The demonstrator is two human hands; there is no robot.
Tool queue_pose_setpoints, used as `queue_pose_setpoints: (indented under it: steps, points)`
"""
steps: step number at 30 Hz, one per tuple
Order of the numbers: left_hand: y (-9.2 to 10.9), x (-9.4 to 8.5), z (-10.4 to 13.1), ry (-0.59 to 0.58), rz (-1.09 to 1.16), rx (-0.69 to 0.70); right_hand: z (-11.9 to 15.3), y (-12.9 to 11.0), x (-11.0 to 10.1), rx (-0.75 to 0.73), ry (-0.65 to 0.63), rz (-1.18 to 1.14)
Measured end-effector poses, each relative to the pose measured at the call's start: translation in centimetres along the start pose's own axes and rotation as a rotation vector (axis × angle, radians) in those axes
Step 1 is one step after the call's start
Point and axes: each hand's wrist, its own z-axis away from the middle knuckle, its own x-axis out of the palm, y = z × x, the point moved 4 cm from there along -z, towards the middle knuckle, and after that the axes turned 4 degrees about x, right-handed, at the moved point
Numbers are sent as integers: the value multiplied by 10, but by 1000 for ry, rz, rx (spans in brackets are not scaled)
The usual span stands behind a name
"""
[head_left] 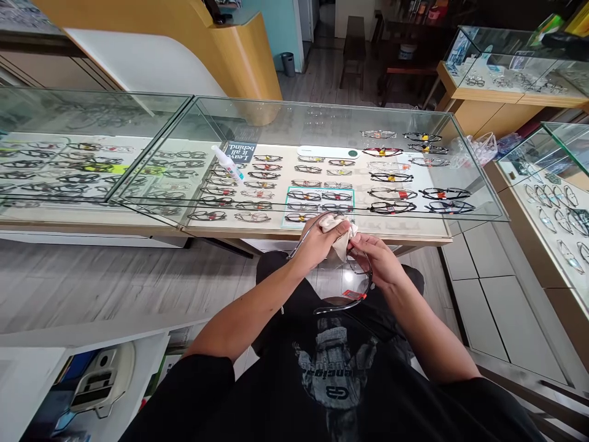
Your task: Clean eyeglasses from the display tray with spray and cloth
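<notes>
A pale cloth (340,239) is bunched in my left hand (317,245), pinched between thumb and fingers around part of a pair of glasses. The glasses (369,279) have a dark, partly clear frame and a red tag near one hinge. One temple sticks out on the left beside my left hand; the other points toward my shirt. My right hand (377,258) is closed on the frame near the cloth. The fingers and cloth hide part of the frame. Both hands are over my lap, at the front edge of the glass display case (322,232).
Rows of glasses lie inside the case. A white tube (227,162) rests on its glass top. More display cases stand at the left and right, one with a wooden base (488,123). An open shelf (151,368) holding a pale device (103,380) is at the lower left.
</notes>
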Motion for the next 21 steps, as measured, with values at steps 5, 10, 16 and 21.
queue_pose_setpoints:
  steps: [5, 10, 16, 21]
  points:
    - [8, -8, -7, -32, 100, -22, 2, -9, -1, -62, 20, -38]
    - [22, -45, -27, 82, 259, -66, 6, -22, -14, -130, 94, -9]
    - [54, -101, -72, 179, 365, 97, 13, -36, -20, -183, 139, -49]
    - [56, -136, -104, 227, 357, 64, 18, -44, -23, -238, 214, -25]
